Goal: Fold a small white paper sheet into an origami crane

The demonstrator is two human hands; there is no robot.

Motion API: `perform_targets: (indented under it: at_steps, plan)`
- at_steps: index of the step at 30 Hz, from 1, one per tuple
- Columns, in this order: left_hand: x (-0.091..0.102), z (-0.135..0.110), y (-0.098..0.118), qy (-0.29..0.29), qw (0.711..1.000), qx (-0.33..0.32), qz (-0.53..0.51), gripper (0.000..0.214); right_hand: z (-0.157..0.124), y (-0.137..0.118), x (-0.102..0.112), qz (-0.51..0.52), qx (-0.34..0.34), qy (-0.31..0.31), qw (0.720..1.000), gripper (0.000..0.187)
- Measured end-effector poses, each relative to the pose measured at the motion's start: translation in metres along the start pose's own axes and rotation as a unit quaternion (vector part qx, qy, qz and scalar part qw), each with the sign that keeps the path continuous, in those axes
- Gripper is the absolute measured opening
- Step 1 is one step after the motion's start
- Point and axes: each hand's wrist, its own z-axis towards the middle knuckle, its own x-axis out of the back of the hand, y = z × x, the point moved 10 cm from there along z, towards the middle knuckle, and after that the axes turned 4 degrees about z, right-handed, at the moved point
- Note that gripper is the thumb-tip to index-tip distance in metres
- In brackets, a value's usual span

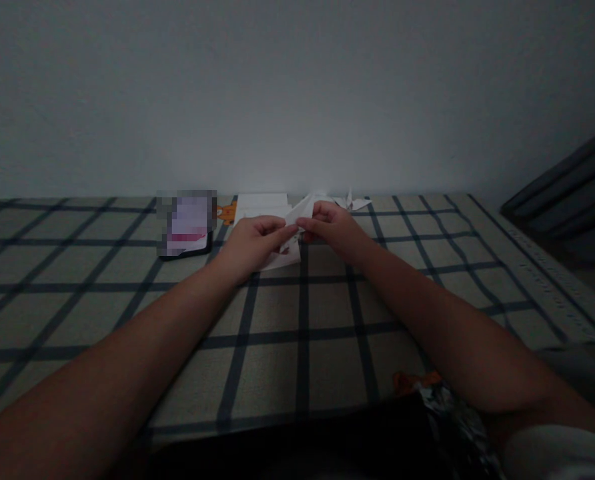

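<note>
Between my two hands is a folded piece of white paper (305, 205), held above the checked cloth. My left hand (257, 240) pinches its lower left part with thumb and fingers. From the other side, my right hand (331, 223) grips the paper, thumb close to the left thumb. Under the hands lies another white sheet (287, 257), partly covered. Behind the left hand rests a flat stack or sheet of white paper (262, 202). A folded white paper shape with pointed tips (358, 202) sits just beyond the right hand.
A blurred tablet or phone with a dark edge (190, 223) lies on the left. Beside it is an orange figure (226, 213). The checked cloth (272, 340) reaches a pale wall (277, 93). Dark pleated fabric (572, 200) hangs at right; something orange (417, 381) lies near my body.
</note>
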Motion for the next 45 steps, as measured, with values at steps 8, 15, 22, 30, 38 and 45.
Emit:
perform_targets:
  at_steps: [8, 15, 22, 30, 38, 45]
  plan:
    - [0.010, 0.002, -0.014, 0.059, 0.981, 0.072, -0.168, 0.020, -0.002, -0.013, -0.003, 0.035, 0.058, -0.019, 0.998, 0.042]
    - [0.009, 0.005, -0.018, 0.054, 0.983, 0.097, -0.147, 0.019, -0.004, -0.011, -0.017, -0.055, 0.078, -0.117, 0.989, 0.034]
    - [0.004, 0.005, -0.023, 0.046, 0.978, 0.118, -0.163, 0.013, -0.002, -0.014, -0.006, -0.147, 0.127, -0.085, 0.977, 0.027]
    - [0.004, 0.004, -0.021, 0.039, 0.977, 0.098, -0.186, 0.016, -0.001, -0.019, -0.008, -0.123, 0.119, -0.085, 0.982, 0.027]
    - [0.003, 0.003, -0.008, 0.015, 0.989, 0.041, -0.142, 0.022, 0.000, -0.021, 0.005, -0.099, 0.115, -0.016, 0.988, 0.033]
    - [0.010, 0.003, -0.002, 0.030, 0.999, -0.003, -0.029, 0.026, -0.002, -0.016, 0.003, -0.088, 0.072, 0.012, 0.993, 0.032]
